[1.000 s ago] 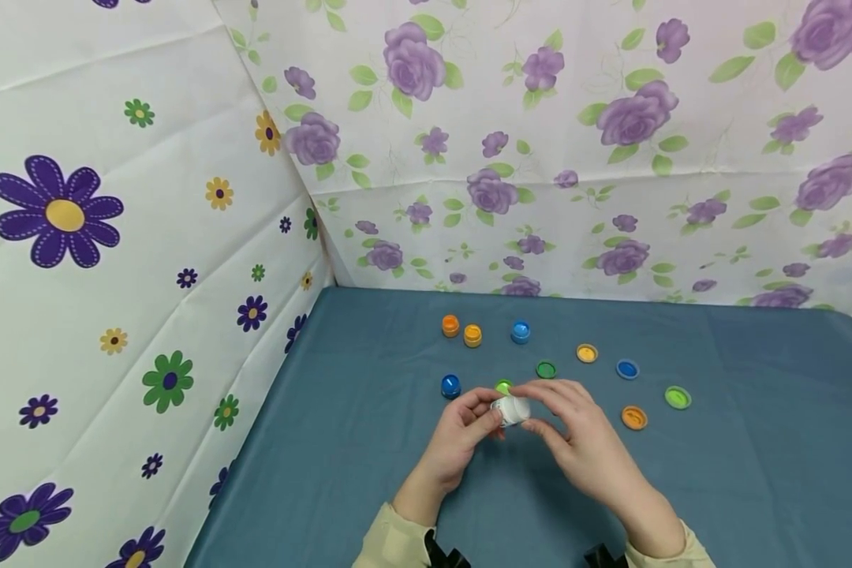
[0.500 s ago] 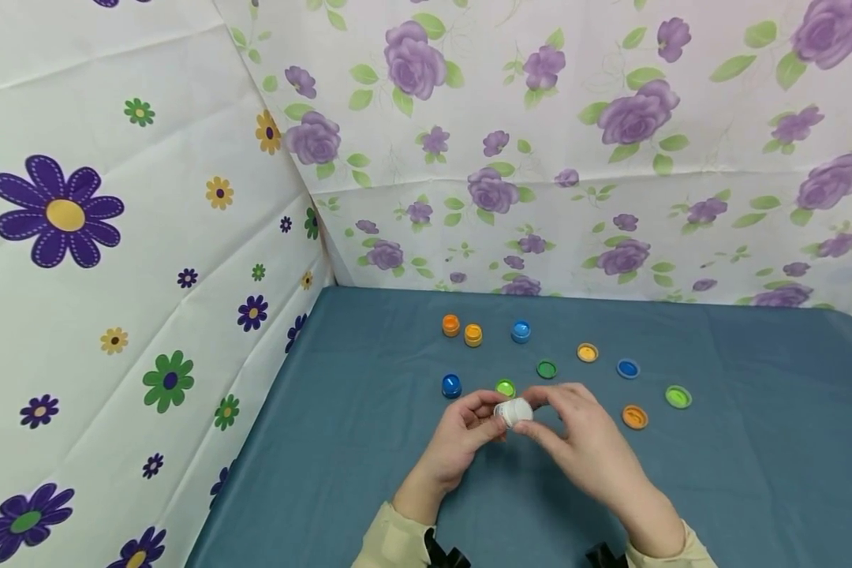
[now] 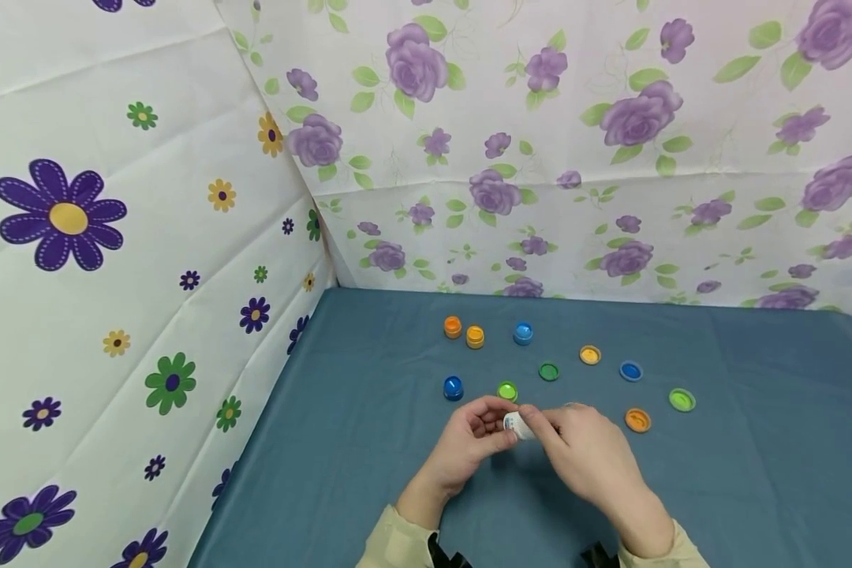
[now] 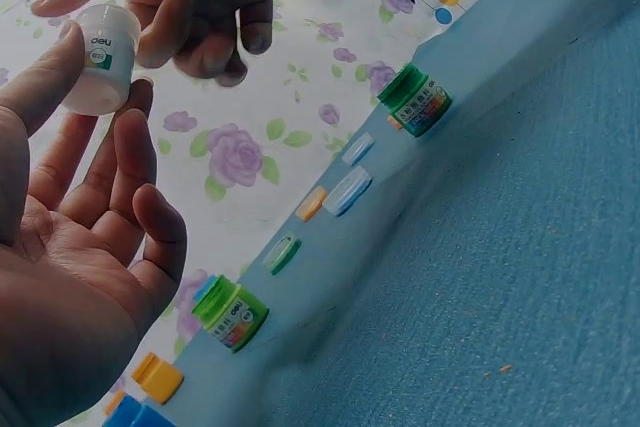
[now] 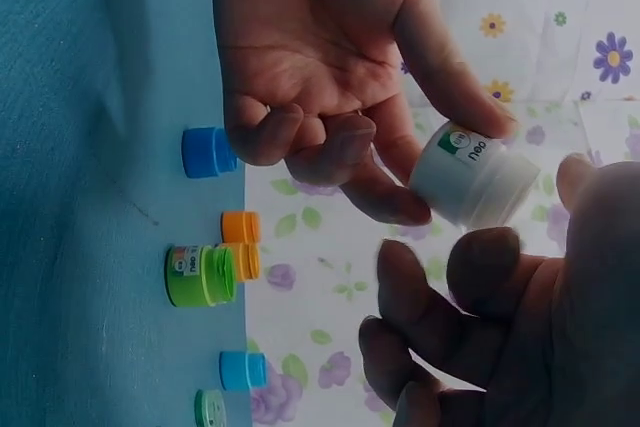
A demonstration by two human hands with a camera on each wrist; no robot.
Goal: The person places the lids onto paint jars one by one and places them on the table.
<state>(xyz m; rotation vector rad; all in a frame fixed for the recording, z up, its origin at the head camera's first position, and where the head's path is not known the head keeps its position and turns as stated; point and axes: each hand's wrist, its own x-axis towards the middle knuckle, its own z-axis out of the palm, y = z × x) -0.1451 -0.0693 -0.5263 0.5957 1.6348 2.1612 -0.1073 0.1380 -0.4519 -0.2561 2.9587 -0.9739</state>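
The lower frame is occupied by a blue-grey surface [image 3: 312,473]. At lower centre, the left hand [image 3: 461,450] is clamped on, and the right hand [image 3: 592,454] held with parted fingers beside, a white paint jar [image 3: 516,427]; a light-green lid [image 3: 681,400] is seen farther right.

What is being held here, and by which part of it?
The white jar, pinched on its labelled body by the left hand. The right hand is at the jar's other end, apparently not gripping it.
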